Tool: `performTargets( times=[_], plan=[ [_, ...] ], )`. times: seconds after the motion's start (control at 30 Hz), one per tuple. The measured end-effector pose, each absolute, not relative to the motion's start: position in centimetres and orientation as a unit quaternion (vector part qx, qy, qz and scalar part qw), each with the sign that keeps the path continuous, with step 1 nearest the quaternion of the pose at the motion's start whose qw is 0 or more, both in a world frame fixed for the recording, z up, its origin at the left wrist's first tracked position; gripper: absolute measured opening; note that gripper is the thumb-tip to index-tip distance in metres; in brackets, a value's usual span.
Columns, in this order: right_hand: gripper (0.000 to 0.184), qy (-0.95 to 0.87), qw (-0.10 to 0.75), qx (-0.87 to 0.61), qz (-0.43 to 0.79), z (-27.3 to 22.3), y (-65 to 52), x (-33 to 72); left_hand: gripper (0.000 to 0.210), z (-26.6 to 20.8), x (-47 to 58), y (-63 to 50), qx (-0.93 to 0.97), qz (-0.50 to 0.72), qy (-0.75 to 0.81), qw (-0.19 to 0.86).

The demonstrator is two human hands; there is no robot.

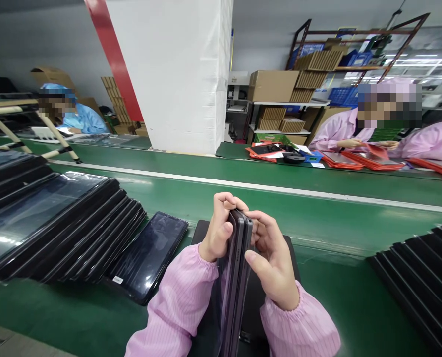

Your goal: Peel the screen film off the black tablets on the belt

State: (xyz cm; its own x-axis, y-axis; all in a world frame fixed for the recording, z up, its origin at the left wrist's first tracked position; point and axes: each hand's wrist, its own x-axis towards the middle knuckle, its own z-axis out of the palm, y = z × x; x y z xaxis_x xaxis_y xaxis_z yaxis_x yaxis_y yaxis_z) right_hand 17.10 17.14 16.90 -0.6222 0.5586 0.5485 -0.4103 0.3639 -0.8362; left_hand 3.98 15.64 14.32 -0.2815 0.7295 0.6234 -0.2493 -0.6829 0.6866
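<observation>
At the far left of the frame, a slanting stack of dark, glossy tablets (53, 213) lies on the green desk (336, 277), the pieces overlapping one another. Above it, in the upper left, stands a cream pipe frame (56, 132), with a co-worker in blue (86, 119) seated beyond. Just right of the stack, a single tablet (152, 255) lies flat with its screen up, a small white label (117, 280) at its lower left corner. A white pillar (176, 74) with a red stripe (115, 59) rises at top centre. Below it, in the lower middle, the person's left hand (218, 230), in a pink sleeve (176, 302), has its fingers clamped on a pair of dark tablets (238, 277) standing on edge side by side, curling over their upper end with the thumb against the left face. The right hand (275, 255) bends its fingers around the same upper end from the other side, its thumb at the right face. Under both hands is a flat black object (256, 302), partly hidden. In the upper right, cardboard boxes (273, 87) fill shelves behind a co-worker in pink (336, 129), whose hands are at red pouches (365, 159). At the lower right edge, a row of black slabs (417, 277) leans in overlapping order.
</observation>
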Motion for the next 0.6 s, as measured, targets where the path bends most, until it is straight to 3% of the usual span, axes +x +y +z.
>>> performTargets(
  times=[0.23, 0.6],
  plan=[
    [0.058, -0.722, 0.425, -0.047, 0.545, 16.97, 17.00, 17.29, 0.048, 14.48, 4.38, 15.43, 0.530, 0.761, 0.211, 0.308],
    [0.032, -0.720, 0.466, -0.082, 0.508, 16.16, 16.91, 17.20, 0.039, 14.38, 4.68, 15.14, 0.593, 0.737, 0.183, 0.267]
  ],
)
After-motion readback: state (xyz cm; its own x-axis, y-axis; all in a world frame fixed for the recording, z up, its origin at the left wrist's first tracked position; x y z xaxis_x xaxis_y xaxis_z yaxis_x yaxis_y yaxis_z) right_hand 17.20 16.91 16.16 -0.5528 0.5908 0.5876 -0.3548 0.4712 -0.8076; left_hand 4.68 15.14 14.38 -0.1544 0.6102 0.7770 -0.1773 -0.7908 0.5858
